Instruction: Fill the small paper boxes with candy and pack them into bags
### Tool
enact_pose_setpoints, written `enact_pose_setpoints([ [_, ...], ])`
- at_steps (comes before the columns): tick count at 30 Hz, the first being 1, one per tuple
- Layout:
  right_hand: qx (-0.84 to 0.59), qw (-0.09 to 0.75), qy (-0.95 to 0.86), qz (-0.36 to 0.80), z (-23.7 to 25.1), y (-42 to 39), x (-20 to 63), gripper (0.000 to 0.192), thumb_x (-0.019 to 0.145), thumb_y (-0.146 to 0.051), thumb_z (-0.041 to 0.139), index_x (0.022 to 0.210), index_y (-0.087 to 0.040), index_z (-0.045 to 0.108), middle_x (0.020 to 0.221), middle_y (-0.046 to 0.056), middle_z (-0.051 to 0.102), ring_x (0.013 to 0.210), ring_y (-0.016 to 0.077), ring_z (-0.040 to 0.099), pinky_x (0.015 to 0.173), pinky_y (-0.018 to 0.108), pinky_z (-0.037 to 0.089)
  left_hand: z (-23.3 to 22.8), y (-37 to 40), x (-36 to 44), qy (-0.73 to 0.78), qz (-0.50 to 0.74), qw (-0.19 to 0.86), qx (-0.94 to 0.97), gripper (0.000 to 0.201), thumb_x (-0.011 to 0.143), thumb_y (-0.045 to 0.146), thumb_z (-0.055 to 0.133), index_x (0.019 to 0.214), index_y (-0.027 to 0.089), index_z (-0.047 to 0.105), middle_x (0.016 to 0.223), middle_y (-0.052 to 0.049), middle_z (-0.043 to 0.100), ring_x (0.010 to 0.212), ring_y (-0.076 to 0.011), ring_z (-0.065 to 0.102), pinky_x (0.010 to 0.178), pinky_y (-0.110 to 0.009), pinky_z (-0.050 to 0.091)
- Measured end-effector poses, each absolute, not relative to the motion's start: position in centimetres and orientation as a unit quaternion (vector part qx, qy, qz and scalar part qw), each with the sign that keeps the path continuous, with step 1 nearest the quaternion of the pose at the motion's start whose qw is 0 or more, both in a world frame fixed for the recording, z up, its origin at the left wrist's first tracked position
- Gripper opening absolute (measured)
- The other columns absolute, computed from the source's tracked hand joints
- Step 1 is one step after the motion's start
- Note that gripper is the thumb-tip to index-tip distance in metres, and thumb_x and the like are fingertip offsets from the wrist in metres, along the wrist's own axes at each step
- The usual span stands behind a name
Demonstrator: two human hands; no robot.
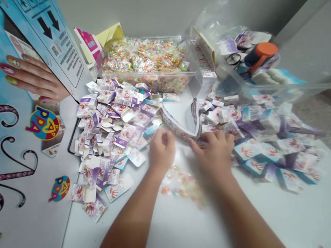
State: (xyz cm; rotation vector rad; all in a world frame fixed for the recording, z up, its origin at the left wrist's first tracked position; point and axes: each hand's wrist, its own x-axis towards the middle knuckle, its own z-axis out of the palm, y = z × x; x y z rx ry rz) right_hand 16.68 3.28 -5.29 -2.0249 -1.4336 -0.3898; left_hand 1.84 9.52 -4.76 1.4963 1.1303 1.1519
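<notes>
In the head view, a patterned paper strip (175,125) lies mid-frame, between and slightly above the hands. It bends into a V opening upward; the left limb's long axis slants down rightward, toward the right hand (214,151), fingers bent. The left hand (162,150) is curled; I cannot tell either's grip.

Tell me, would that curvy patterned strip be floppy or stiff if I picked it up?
The patterned strip is probably bendy, not stiff, because it curves round in a U shape. It's likely light, since it looks thin, like paper or card. It might tip over if pushed, as it seems to stand on a narrow edge.
</notes>
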Motion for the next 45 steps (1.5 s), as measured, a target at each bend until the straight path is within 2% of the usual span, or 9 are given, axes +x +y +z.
enact_pose_setpoints([
  [5,-0.758,0.293,-0.568,-0.134,-5.3,3.7,16.5,0.023,0.087,-0.036,0.059,0.071,-0.020,0.063,0.078,0.007,0.054,0.085,0.0283,0.046,0.077,0.045,0.038,-5.0,9.4,2.1,0.460,0.446,0.460,0.614,0.021,0.094,0.035,0.048,0.079,0.019,0.052,0.068,0.002,0.051,0.065,-0.0125,0.049,0.064,-0.023,0.035],
  [10,-0.682,0.441,-0.574,-0.101,-3.3,2.4,15.7,0.023,0.080,-0.023,0.057,0.060,-0.023,0.044,0.071,0.002,0.055,0.079,0.0229,0.052,0.080,0.043,0.044,-4.6,9.3,1.8,0.447,0.456,0.463,0.615,0.018,0.092,0.034,0.050,0.081,0.020,0.053,0.071,0.001,0.054,0.067,-0.0135,0.051,0.067,-0.025,0.038],
  [17,-0.576,0.700,-0.349,0.239,-1.5,1.2,15.6,0.022,0.072,-0.033,0.071,0.083,-0.022,0.056,0.064,-0.004,0.057,0.051,0.0131,0.054,0.053,0.028,0.045,-2.3,8.4,0.8,0.286,0.440,0.430,0.734,0.041,0.082,0.039,0.062,0.119,0.022,0.057,0.131,-0.012,0.053,0.124,-0.0294,0.048,0.107,-0.044,0.034],
  [21,-0.526,0.705,-0.301,0.368,-1.4,1.3,16.7,0.024,0.072,-0.037,0.072,0.087,-0.023,0.059,0.077,0.000,0.064,0.062,0.0169,0.061,0.059,0.032,0.049,-2.0,8.0,1.1,0.270,0.395,0.422,0.770,0.041,0.082,0.039,0.066,0.120,0.025,0.058,0.148,-0.012,0.043,0.136,-0.0322,0.038,0.115,-0.050,0.022],
  [24,-0.522,0.707,-0.284,0.384,-1.3,1.5,16.8,0.024,0.077,-0.040,0.070,0.093,-0.024,0.062,0.082,0.002,0.066,0.065,0.0178,0.063,0.060,0.033,0.051,-2.0,7.9,1.4,0.244,0.385,0.453,0.766,0.018,0.083,0.035,0.065,0.096,0.022,0.062,0.128,-0.011,0.059,0.128,-0.0305,0.045,0.112,-0.048,0.028],
  [28,-0.518,0.726,-0.312,0.328,-1.2,1.7,16.1,0.026,0.079,-0.045,0.069,0.092,-0.023,0.065,0.085,0.003,0.071,0.077,0.0209,0.069,0.072,0.037,0.055,-2.3,7.7,1.6,0.261,0.354,0.564,0.699,0.022,0.091,0.037,0.056,0.079,0.019,0.056,0.084,-0.003,0.063,0.087,-0.0189,0.059,0.086,-0.033,0.046],
  [34,-0.574,0.580,-0.560,0.145,-1.7,1.4,15.6,0.014,0.084,-0.023,0.065,0.094,-0.025,0.075,0.101,0.007,0.077,0.094,0.0254,0.071,0.086,0.046,0.055,-3.8,8.4,2.1,0.288,0.377,0.716,0.512,0.034,0.086,0.050,0.065,0.087,0.017,0.057,0.070,0.001,0.060,0.060,-0.0107,0.056,0.059,-0.022,0.044],
  [40,-0.557,0.447,-0.699,0.038,-2.4,1.8,15.7,0.050,0.085,-0.002,0.044,0.115,-0.030,0.072,0.131,0.004,0.067,0.118,0.0231,0.060,0.096,0.050,0.051,-4.2,9.5,1.9,0.263,0.395,0.801,0.365,0.046,0.081,0.060,0.066,0.092,0.015,0.062,0.071,-0.001,0.063,0.062,-0.0128,0.060,0.061,-0.024,0.047],
  [45,-0.587,0.502,-0.631,0.076,-1.9,1.6,15.9,0.034,0.088,-0.010,0.048,0.102,-0.026,0.074,0.120,0.006,0.072,0.111,0.0236,0.065,0.096,0.047,0.052,-3.9,9.3,1.9,0.232,0.364,0.786,0.442,0.040,0.075,0.039,0.080,0.103,0.015,0.065,0.085,-0.004,0.069,0.079,-0.0143,0.065,0.076,-0.025,0.049],
])
